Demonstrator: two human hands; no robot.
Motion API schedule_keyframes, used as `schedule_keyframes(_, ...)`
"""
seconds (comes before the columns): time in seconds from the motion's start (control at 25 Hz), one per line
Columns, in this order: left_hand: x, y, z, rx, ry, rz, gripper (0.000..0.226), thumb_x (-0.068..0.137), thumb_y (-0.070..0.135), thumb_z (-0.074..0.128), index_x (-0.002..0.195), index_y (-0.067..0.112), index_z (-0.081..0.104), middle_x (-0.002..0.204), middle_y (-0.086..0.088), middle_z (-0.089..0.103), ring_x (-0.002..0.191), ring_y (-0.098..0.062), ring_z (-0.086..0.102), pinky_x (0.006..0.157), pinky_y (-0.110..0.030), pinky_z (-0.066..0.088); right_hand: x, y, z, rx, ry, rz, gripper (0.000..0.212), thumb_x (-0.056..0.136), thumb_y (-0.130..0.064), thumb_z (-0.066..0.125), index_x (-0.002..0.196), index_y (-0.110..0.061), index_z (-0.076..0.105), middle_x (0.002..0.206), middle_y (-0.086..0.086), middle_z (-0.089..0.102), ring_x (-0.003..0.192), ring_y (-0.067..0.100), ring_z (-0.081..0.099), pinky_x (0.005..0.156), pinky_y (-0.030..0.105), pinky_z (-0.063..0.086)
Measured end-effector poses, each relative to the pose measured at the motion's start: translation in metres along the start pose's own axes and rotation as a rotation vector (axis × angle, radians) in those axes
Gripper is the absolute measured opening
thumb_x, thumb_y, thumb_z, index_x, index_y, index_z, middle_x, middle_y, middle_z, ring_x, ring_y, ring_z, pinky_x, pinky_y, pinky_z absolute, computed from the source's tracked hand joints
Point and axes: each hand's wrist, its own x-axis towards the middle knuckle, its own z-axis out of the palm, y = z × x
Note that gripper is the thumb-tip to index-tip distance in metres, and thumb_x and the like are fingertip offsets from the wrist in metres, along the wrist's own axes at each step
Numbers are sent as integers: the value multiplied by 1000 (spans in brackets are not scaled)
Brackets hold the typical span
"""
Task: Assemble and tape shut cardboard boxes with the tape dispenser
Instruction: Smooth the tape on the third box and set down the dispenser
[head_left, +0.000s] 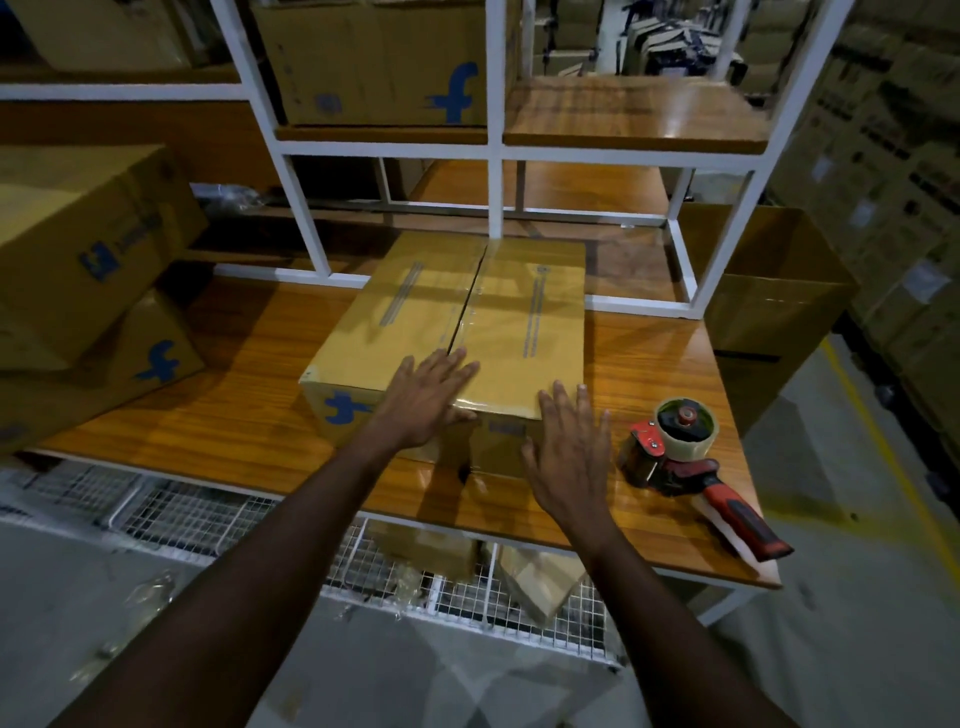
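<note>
Dim warehouse; wooden table (249, 415), white metal shelving (496, 150), grey floor (857, 597), wire rack (208, 514) below.

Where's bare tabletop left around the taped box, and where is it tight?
Widest: table front-left, between the box and the stacked boxes. Another patch right of the box, between the tape dispenser and the white frame. Crowded: the box-to-dispenser gap, where the right hand is.

A closed rectangular brown cardboard box (452, 312) sits on the middle of the glossy wooden table (249, 395), the red-handled tape dispenser (685, 447) to its right, apart from it. Stacked brown cardboard boxes (88, 249) lie at the left. Behind stands a white metal shelf frame (495, 150), a large cardboard box (374, 67) on its shelf. An open brown carton (769, 306) stands beyond the table's right end.
</note>
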Motion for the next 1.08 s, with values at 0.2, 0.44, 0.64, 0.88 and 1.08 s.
schedule_keyframes(0.2,-32,-86,4,-87,-9,-109,73,94,61,31,156,28,10,164,-2,3,150,-26,5,118,-53,13,1,-27,4,-93,0,219,74,86,-41,59,149,-14,31,161,10,21,147,41,9,116,59,9)
schedule_keyframes(0.44,-69,-143,35,-726,231,-358,70,87,34,70,148,27,38,160,-15,12,144,-37,19,111,-49,34,6,-46,12,507,230,554,108,72,-36,84,154,-24,14,161,12,8,145,36,18,112,49,28)
schedule_keyframes(0.64,-90,-105,51,-896,345,-578,94,65,28,90,143,32,38,145,-18,22,124,-36,39,95,-43,49,4,-79,16,596,231,569,106,60,-28,92,146,-30,32,141,20,27,126,36,38,97,34,37)
schedule_keyframes(0.88,-155,-139,10,-781,674,-683,79,61,28,91,124,46,47,142,-13,29,124,-38,38,94,-54,47,-2,-142,0,618,486,447,74,58,-13,92,120,-32,57,132,15,37,115,30,46,93,31,42)
schedule_keyframes(1.08,-213,-180,-69,-591,939,-686,79,59,27,92,120,46,46,143,-22,34,119,-45,39,83,-49,44,27,-213,-33,732,536,265,72,54,-18,91,119,-20,60,122,22,41,102,11,41,83,28,42)
